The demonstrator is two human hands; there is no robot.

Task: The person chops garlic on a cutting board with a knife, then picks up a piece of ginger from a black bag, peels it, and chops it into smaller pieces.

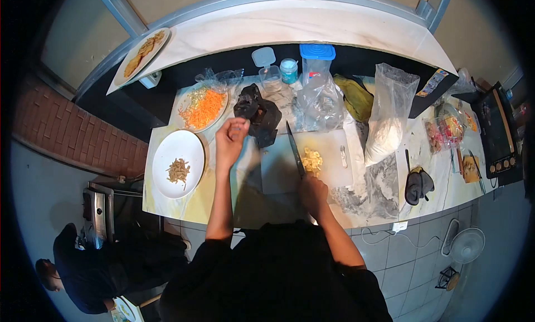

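My right hand is wrapped round the handle of a long knife, whose blade points away over the white cutting board. Chopped pale yellow pieces lie on the board just right of the blade. Raised at the left of the board, my left hand has its fingers curled together near a black plastic bag; whether anything is between the fingertips is too small to tell. A small whitish object rests on the board's right side.
At left are a plate of shredded orange food and a white plate with brownish strips. Behind the board stand a blue-lidded container and jar; a bag of white powder is at right. Another person is at lower left.
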